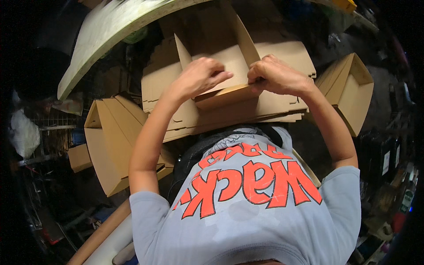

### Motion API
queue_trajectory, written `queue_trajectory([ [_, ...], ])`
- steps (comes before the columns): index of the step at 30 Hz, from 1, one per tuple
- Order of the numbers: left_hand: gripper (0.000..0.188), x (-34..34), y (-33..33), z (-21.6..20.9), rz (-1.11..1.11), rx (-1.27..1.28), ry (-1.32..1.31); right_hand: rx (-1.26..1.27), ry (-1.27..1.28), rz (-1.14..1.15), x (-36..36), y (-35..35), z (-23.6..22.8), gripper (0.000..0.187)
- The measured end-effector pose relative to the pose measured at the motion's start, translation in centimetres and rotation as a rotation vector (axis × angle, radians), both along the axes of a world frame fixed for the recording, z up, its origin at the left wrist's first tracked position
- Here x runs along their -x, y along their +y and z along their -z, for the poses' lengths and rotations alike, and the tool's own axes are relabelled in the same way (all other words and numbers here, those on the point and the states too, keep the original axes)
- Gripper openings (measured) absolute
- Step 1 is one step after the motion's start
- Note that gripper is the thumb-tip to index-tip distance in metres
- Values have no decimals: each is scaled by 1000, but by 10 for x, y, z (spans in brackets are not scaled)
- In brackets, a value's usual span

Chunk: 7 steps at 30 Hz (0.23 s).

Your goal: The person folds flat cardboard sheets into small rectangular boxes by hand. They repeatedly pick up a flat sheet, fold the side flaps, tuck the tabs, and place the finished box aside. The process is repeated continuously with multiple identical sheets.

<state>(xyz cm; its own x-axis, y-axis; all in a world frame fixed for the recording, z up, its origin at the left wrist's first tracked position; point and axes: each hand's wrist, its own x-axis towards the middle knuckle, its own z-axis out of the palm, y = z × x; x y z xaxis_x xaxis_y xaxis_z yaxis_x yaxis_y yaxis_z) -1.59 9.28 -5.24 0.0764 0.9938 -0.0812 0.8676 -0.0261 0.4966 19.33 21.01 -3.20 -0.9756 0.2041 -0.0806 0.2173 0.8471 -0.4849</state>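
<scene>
A partly folded brown cardboard box (227, 95) lies in front of me, its side walls standing up and its near wall tilted inward. At its near right corner, my right hand (276, 75) is closed, with thumb and fingers pinching the cardboard where the side wall and near wall meet. Over the near left corner hovers my left hand (203, 76), fingers loosely curled and thumb held apart, with no object visible between them. Its palm hides part of the left wall. Beneath the box is a stack of flat cardboard sheets (282, 105) with notched edges.
Folded cardboard boxes stand at left (112, 145) and right (353, 92). A pale curved panel (106, 37) reaches across the upper left. Long tubes (108, 240) lie at lower left. A plastic bag (24, 132) hangs at far left, and a dark crate (380, 154) is at right.
</scene>
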Motion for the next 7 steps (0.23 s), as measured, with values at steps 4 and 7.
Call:
queue_trajectory([
  [4,34,-6,-65,-14,12,-199,135,70,-75,35,2,1,0,14],
  [7,33,-12,-76,-9,7,-291,215,61,-125,45,5,-1,-6,13],
])
